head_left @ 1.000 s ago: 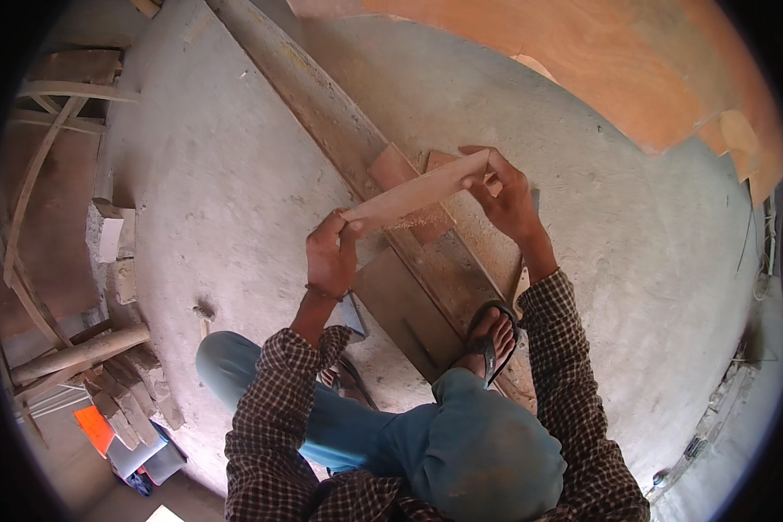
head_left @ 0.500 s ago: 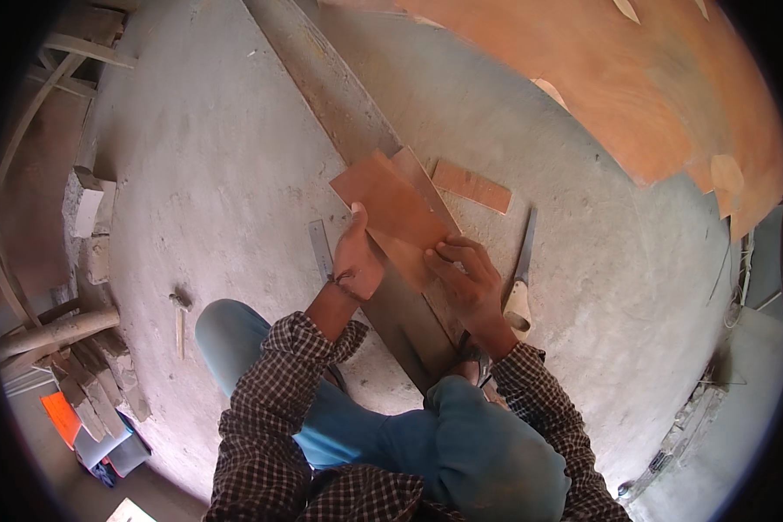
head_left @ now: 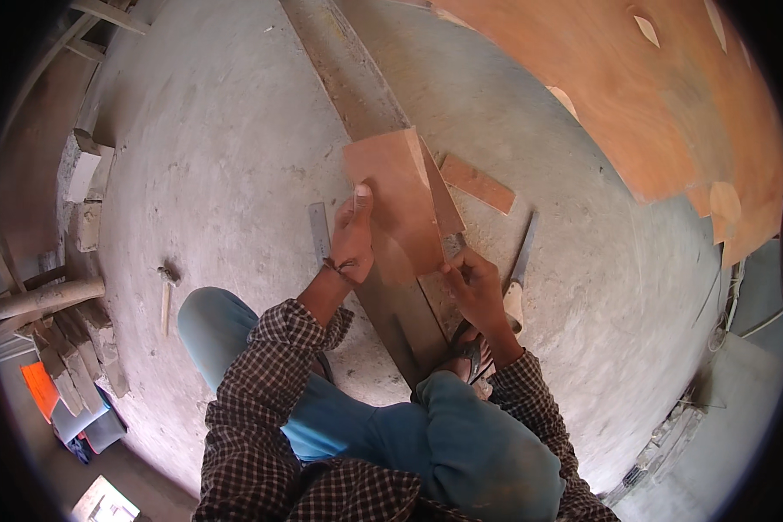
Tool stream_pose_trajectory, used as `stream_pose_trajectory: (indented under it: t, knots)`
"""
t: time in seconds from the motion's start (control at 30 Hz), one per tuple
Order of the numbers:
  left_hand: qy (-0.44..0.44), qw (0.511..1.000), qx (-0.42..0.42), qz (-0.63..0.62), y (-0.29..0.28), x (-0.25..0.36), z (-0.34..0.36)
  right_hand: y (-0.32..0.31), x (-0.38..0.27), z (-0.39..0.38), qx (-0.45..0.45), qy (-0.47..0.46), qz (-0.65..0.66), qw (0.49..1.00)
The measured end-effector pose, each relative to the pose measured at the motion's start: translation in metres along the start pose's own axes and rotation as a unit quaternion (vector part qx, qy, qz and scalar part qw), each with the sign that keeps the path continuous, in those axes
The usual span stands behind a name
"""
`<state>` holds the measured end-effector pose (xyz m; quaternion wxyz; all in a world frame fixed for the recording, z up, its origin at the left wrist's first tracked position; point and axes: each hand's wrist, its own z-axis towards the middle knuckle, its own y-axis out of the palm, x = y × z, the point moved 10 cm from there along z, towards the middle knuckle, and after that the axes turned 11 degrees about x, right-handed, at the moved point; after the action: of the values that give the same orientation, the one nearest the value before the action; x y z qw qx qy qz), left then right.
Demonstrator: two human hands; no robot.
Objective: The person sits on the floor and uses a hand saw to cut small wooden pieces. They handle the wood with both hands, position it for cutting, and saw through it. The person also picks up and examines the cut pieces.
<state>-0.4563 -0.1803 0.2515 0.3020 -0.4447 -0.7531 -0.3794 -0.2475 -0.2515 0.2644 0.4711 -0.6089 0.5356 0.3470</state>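
Observation:
My left hand grips a thin rectangular reddish-brown plywood piece by its left side, thumb on top. My right hand pinches its lower right corner. Beneath it a second plywood piece lies across a long, worn board, which runs diagonally under my sandaled foot. A small loose strip is to the upper right. A handsaw lies right of my right hand, and a metal straight tool, perhaps a ruler, lies left of my left hand.
A hammer lies on the concrete floor at left. Stacked timber and blocks line the left side, with orange and grey items below. A big plywood sheet spans the upper right. Cables are at the right edge.
The plywood piece, held crosswise and edge-on earlier, now shows its flat face and stands more lengthwise along the board. My right hand has moved down to its lower corner.

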Motion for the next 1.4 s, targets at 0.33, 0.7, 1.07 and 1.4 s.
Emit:
stream_pose_trajectory:
  t: [0.33,0.7,1.07,1.4]
  knots:
    - [0.100,0.974,0.049,0.199,-0.042,0.008,0.015,0.006,-0.055,0.020,0.103,-0.183,-0.276,0.938]
    - [0.101,0.989,0.010,0.107,-0.035,0.030,-0.022,0.042,-0.074,0.020,0.074,-0.170,-0.087,0.979]
    - [0.040,0.995,-0.020,0.087,-0.063,-0.002,-0.022,0.038,-0.034,0.007,0.203,-0.109,0.003,0.973]
    - [0.024,0.973,-0.129,0.188,-0.010,0.000,-0.048,0.001,-0.063,0.023,0.184,-0.061,0.067,0.979]
